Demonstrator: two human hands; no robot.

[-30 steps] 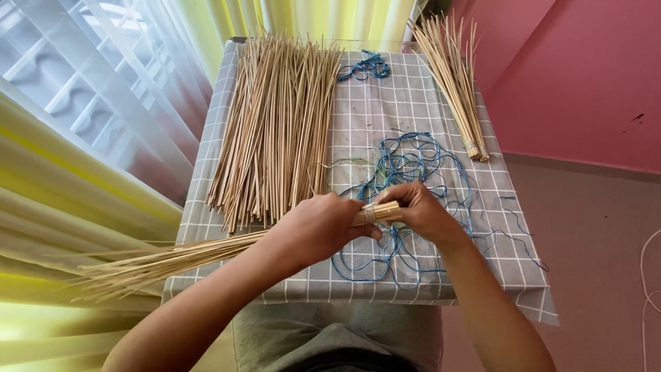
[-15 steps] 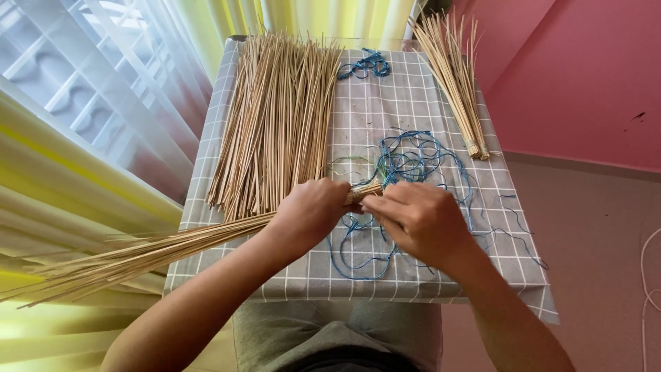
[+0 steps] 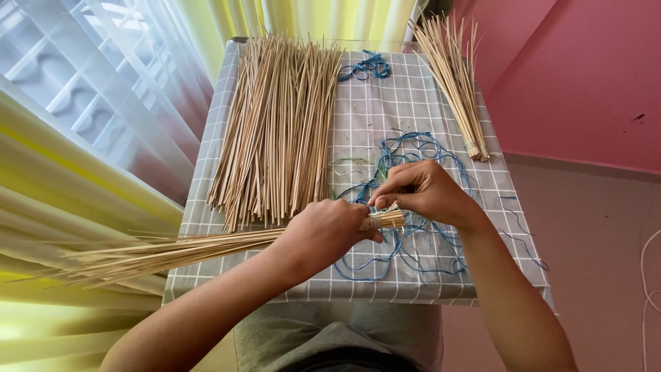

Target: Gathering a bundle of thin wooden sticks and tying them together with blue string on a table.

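The table (image 3: 441, 83) wears a grey cloth with white squares, and the hands work over its near edge. Far beyond the left hand lies a big heap of loose thin sticks (image 3: 279, 124), spread out flat. Far beyond the right hand, at the table's back corner, lies a tied bundle (image 3: 458, 83) that already looks done. Under and around the right hand is a messy tangle of blue string (image 3: 413, 158), and a small blue knot of string (image 3: 365, 65) sits far behind it.

The left hand (image 3: 323, 234) is wrapped tight around the stick bundle (image 3: 172, 251) near its thick end. The long thin tips fan out to the left, past the table edge. The short end of the bundle pokes out just to the right of this hand, with pale binding (image 3: 374, 220) wound around it.

The right hand (image 3: 420, 189) sits just above that end, fingers pressed together and pinching something thin. It is too small to tell what.

It looks like the tying step. The next move likely calls for a firm pull while the left hand keeps the sticks from slipping.
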